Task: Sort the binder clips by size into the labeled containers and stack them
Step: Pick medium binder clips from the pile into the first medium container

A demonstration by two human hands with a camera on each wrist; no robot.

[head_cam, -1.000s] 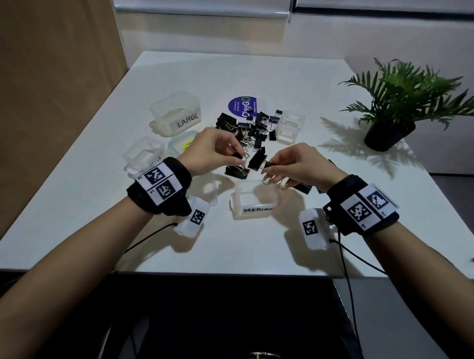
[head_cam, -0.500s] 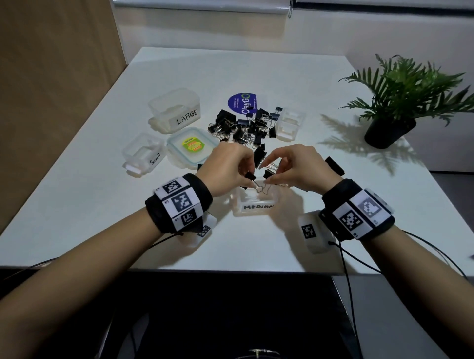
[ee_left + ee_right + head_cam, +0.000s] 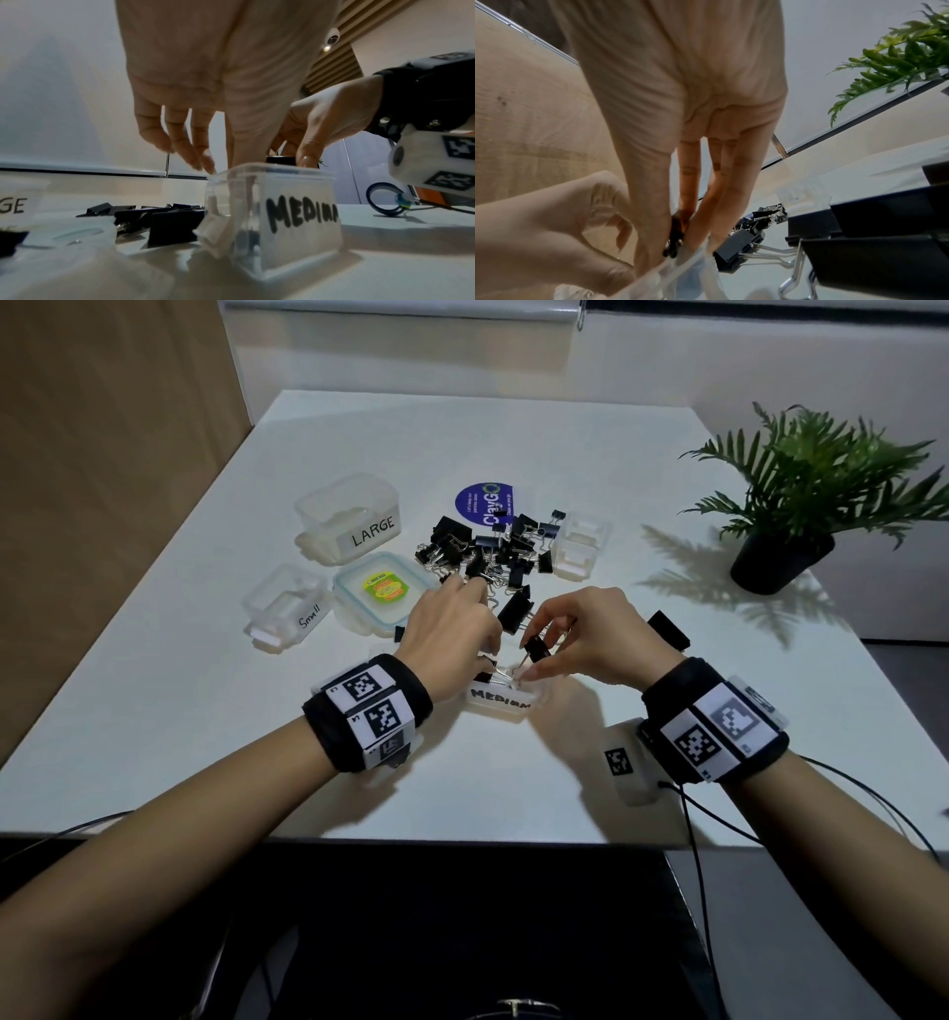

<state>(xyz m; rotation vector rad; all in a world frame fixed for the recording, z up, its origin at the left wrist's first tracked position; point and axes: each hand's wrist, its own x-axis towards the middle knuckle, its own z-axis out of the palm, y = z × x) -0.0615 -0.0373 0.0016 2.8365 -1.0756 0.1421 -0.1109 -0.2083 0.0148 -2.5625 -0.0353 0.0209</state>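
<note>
The clear MEDIUM container (image 3: 500, 706) (image 3: 282, 213) stands near the table's front edge, and both hands meet over its mouth. My right hand (image 3: 534, 660) pinches a black binder clip (image 3: 536, 649) (image 3: 675, 241) just above the rim. My left hand (image 3: 488, 662) (image 3: 205, 162) reaches in from the left, its thumb and forefinger curled at the rim on a second clip (image 3: 493, 677) whose wire handles show; its other fingers hang loose. The loose pile of black clips (image 3: 493, 552) lies behind the hands.
The LARGE container (image 3: 354, 516) and the Small container (image 3: 287, 603) sit at the left, with a lid (image 3: 382, 593) between them. An unlabeled clear container (image 3: 583, 541) and a potted plant (image 3: 780, 557) are on the right. Big clips (image 3: 513, 611) (image 3: 667, 629) lie by the hands.
Both hands, each with a clip, came together from the pile and dropped to the mouth of the MEDIUM container. The left hand's outer fingers have spread toward the pile.
</note>
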